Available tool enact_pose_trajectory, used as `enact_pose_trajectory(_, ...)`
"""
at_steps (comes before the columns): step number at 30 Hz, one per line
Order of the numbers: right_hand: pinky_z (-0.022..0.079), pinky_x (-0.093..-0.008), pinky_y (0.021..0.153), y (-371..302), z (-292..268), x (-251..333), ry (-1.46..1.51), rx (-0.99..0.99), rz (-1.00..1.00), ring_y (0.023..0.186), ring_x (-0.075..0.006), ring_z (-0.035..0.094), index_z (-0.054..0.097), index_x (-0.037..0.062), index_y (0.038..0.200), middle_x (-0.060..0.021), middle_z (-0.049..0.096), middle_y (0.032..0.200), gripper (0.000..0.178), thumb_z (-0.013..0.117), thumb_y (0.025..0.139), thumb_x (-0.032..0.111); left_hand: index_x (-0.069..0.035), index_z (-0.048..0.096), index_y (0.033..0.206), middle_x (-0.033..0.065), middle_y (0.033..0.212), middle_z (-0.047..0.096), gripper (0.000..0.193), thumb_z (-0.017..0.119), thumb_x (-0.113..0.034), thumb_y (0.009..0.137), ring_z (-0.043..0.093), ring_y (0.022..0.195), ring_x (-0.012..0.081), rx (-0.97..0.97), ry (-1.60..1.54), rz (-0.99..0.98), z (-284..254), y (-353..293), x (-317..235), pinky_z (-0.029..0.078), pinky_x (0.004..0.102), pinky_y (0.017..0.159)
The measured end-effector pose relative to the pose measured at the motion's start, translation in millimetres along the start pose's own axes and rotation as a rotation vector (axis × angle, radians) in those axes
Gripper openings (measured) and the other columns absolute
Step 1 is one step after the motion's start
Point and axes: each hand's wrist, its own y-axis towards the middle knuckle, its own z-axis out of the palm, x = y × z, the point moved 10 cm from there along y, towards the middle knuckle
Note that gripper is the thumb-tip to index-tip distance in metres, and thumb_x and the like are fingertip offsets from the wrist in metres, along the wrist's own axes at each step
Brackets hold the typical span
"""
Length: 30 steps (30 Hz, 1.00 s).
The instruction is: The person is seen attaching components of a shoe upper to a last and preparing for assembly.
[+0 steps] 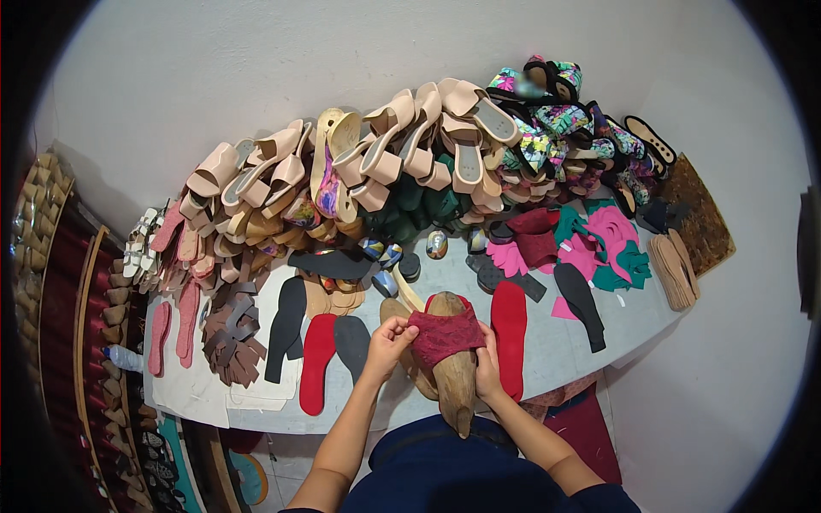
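A worn wooden shoe last (456, 389) stands at the table's front edge, its narrow end toward my body. Across it lies a dark red textured shoe upper (446, 339), a wide band. My left hand (393, 344) pinches the band's left edge between thumb and fingers. On the other side, my right hand (488, 363) is closed on the band's right edge, against the last; some of its fingers are hidden. Another wooden last (417, 369) lies partly hidden behind my left hand. Red insoles (318, 363) (509, 342) flank both hands, with a dark grey sole (352, 346) beside the left one.
Beige heeled sandals (398, 128) are heaped along the wall, with patterned sandals (560, 120) at the right. Brown strips (233, 338), black soles (581, 308) and pink and green cut pieces (609, 244) cover parts of the table (547, 295). Shelves of lasts (115, 316) stand left.
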Motion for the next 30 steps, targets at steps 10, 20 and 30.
enact_pose_trajectory(10, 0.024, -0.0299, 0.096, 1, 1, -5, 0.11, 0.018, 0.043, 0.112, -0.0177, 0.034, 0.028, -0.0009, 0.122, -0.0108, 0.036, 0.119, 0.043, 0.03, 0.084, 0.02, -0.003, 0.045, 0.105, 0.0101, 0.103, 0.053, 0.026, 0.047, -0.02, 0.087, 0.053, 0.096, 0.0179, -0.043, -0.837, -0.115, 36, -2, 43, 0.043, 0.032, 0.086)
enact_pose_trajectory(20, 0.023, -0.0301, 0.097, 4, -3, -21, 0.19, 0.04, 0.049, 0.113, -0.0176, 0.033, 0.028, -0.0001, 0.123, -0.0106, 0.036, 0.12, 0.043, 0.031, 0.084, 0.019, -0.004, 0.044, 0.099, 0.0088, 0.102, 0.051, 0.02, 0.034, -0.018, 0.09, 0.049, 0.098, 0.0167, 0.07, -0.776, -0.15, 41, 11, 37, 0.036, 0.0317, 0.09)
enact_pose_trajectory(30, 0.023, -0.0289, 0.096, 5, 1, -12, 0.074, 0.023, 0.046, 0.113, -0.0177, 0.033, 0.029, -0.0007, 0.122, -0.0101, 0.037, 0.118, 0.043, 0.029, 0.083, 0.018, -0.006, 0.046, 0.107, 0.0079, 0.102, 0.054, 0.04, 0.029, -0.038, 0.091, 0.052, 0.094, 0.016, -0.093, -0.64, -0.219, 51, 14, 54, 0.04, 0.0305, 0.086)
